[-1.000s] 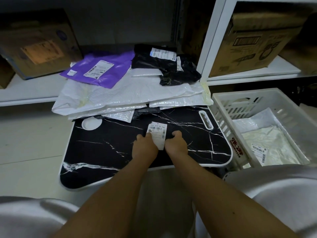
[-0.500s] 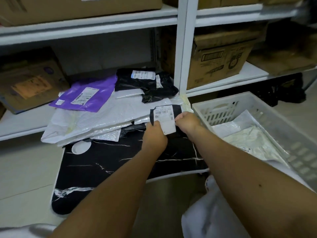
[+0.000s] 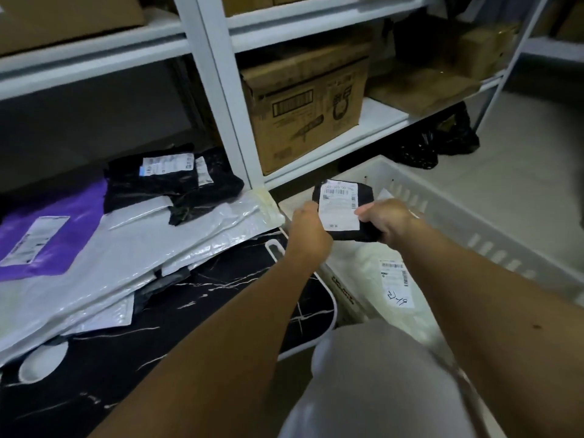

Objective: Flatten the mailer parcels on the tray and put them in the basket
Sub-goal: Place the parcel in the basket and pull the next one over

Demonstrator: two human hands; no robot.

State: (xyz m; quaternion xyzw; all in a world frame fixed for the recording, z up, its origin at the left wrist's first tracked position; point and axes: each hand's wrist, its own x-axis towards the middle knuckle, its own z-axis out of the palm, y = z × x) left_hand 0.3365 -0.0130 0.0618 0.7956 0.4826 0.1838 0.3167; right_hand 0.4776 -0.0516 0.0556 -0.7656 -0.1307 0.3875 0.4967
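Observation:
A small black mailer parcel (image 3: 341, 203) with a white shipping label hangs in the air over the near left corner of the white plastic basket (image 3: 458, 213). My left hand (image 3: 308, 232) grips its left edge and my right hand (image 3: 384, 218) grips its right edge. The black marble-patterned tray (image 3: 196, 298) lies on the floor to the left. On its far side sits a pile of several mailers: white bubble mailers (image 3: 158, 245), a purple one (image 3: 53, 229) and black ones (image 3: 170, 178). A pale mailer (image 3: 388, 279) with a label lies inside the basket.
White metal shelving (image 3: 221, 99) stands behind the tray and basket, with cardboard boxes (image 3: 303, 102) on its low shelf. A black bag (image 3: 439, 143) lies under the shelf at the right. My grey-clad knee (image 3: 379, 380) is in front of the basket.
Both hands lifted the small black parcel off the tray and carried it right, over the basket. The view turned right with them.

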